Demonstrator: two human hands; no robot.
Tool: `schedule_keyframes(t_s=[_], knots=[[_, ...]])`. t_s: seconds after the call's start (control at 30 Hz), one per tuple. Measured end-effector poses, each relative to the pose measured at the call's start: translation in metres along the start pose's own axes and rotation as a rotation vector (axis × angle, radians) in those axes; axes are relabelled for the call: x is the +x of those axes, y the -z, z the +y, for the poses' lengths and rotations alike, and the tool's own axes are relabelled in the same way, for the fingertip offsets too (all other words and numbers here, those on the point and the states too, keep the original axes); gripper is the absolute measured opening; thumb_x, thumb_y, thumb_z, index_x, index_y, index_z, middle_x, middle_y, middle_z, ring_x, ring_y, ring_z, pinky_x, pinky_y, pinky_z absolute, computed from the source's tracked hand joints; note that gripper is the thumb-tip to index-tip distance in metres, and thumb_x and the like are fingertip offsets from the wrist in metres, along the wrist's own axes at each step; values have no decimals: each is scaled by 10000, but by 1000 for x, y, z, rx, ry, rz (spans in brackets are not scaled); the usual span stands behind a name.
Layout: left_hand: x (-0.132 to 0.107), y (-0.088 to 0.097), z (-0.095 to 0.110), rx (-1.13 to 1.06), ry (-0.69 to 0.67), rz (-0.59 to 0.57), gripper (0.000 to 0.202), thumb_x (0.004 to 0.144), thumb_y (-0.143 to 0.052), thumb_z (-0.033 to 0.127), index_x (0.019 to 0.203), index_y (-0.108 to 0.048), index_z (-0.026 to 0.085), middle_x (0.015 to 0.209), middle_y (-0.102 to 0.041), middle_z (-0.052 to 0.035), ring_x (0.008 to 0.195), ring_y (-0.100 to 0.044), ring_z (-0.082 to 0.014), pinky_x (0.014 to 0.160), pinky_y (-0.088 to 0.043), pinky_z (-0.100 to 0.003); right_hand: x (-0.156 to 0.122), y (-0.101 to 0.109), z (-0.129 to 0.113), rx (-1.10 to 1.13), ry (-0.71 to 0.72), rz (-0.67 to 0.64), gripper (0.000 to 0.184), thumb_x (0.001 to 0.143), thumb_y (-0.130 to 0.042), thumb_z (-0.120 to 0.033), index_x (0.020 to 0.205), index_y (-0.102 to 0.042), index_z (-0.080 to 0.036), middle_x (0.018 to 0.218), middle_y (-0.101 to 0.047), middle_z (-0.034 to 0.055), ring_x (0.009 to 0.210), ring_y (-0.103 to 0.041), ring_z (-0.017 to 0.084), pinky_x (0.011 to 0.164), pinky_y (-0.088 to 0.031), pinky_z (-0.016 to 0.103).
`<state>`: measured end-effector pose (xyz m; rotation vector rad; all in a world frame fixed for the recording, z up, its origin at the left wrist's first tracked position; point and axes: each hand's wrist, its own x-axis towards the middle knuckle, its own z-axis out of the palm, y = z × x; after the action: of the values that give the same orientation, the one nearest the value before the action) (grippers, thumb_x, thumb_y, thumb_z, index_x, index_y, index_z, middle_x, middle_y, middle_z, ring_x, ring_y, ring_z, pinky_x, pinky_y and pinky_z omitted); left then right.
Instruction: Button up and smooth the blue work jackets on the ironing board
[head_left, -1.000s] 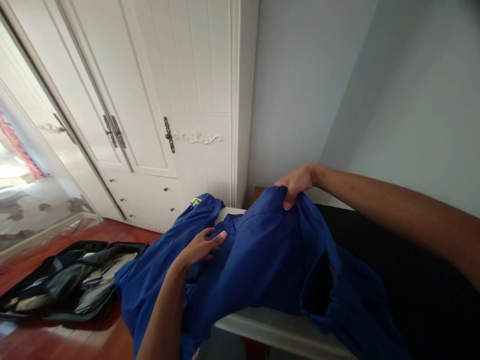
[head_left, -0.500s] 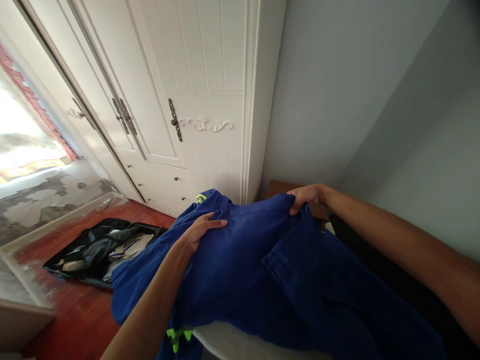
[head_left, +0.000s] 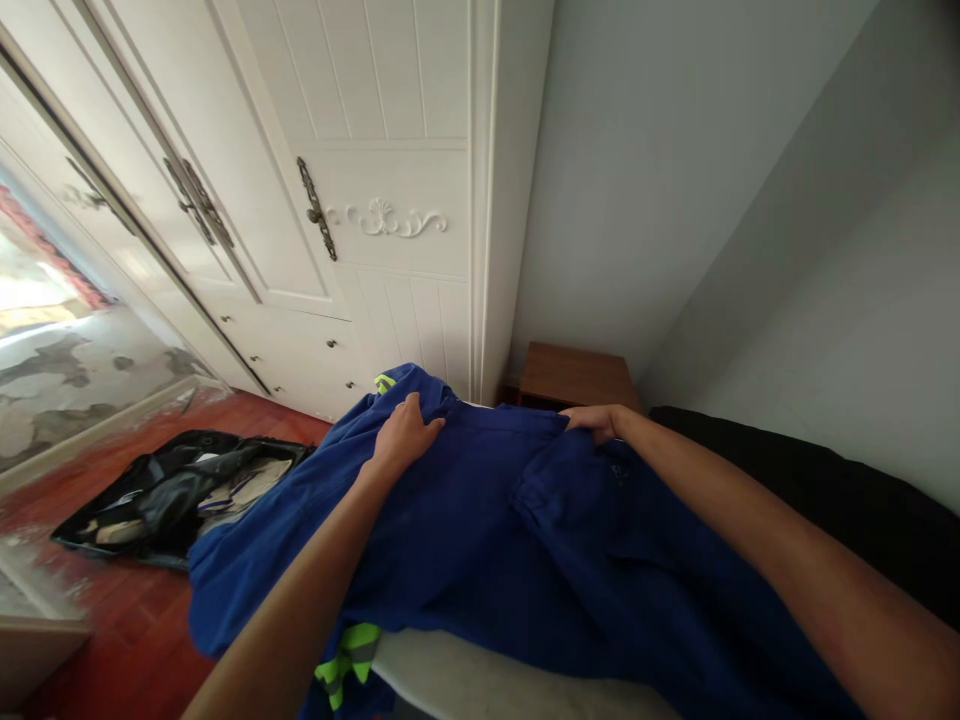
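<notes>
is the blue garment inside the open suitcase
No, the blue garment is draped over a pale surface, and the suitcase lies apart on the floor.

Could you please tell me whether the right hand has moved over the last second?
Yes, the right hand has moved lower in view, against the top of the brown cabinet.

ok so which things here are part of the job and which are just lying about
Part of the job:
- blue garment
- left hand, on the garment
- right hand, gripping it
- pale surface beneath it

Just lying about:
- open suitcase on the floor
- white wardrobe
- brown wooden furniture
- black item at right, unclear what
</notes>
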<state>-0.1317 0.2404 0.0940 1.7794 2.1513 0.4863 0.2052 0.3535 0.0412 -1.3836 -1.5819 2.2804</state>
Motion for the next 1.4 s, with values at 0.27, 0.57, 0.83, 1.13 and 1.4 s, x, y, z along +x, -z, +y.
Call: schedule_keyframes(t_s=[0.27, 0.57, 0.83, 1.13, 1.4], knots=[[-93, 16, -18, 55, 116, 26, 786, 860, -534, 570, 1456, -402, 75, 1327, -609, -219, 1264, -546, -388, 1012, -433, -474, -25, -12, -9, 41, -15, 124, 483, 724, -801, -226, 1168, -612, -195, 1099, -729, 100, 913, -726, 223, 764, -637, 340], [-186, -9, -76, -217, 209, 131, 1111, 678, -594, 779, 1497, -356, 66, 1316, -609, -207, 1266, -550, -382, 1075, -419, -490, -132, -92, -6, -670, 246, 700, 1019, 797, -701, -602, 1569, -216, -146, 1616, -227, 210, 1468, -300, 353, 1195, -279, 532], [-189, -16, -86, -220, 138, 135, 758, 756, -545, 607, 1313, -586, 95, 1180, -684, -194, 1155, -627, -386, 995, -489, -463, -158, -194, 73, -1078, 308, 725, 864, 765, -712, -347, 1532, -366, -151, 1556, -369, 202, 1360, -465, 392, 1052, -467, 530], [-198, 1, -118, -308, 272, 248, 601, 740, -546, 553, 1215, -655, 200, 982, -747, -95, 978, -695, -334, 872, -545, -414, -222, -119, 48, 121, 382, 954, 315, 715, -636, -165, 1023, -701, -182, 887, -767, 74, 810, -722, 247, 844, -567, 376], [-204, -2, -134, -268, 265, 245, 688, 745, -533, 593, 1297, -607, 188, 1093, -718, -129, 1066, -669, -357, 917, -531, -457, -243, -89, 121, 143, 57, 1230, 460, 757, -646, -196, 1204, -547, -161, 1015, -716, 153, 811, -710, 255, 614, -591, 339]])
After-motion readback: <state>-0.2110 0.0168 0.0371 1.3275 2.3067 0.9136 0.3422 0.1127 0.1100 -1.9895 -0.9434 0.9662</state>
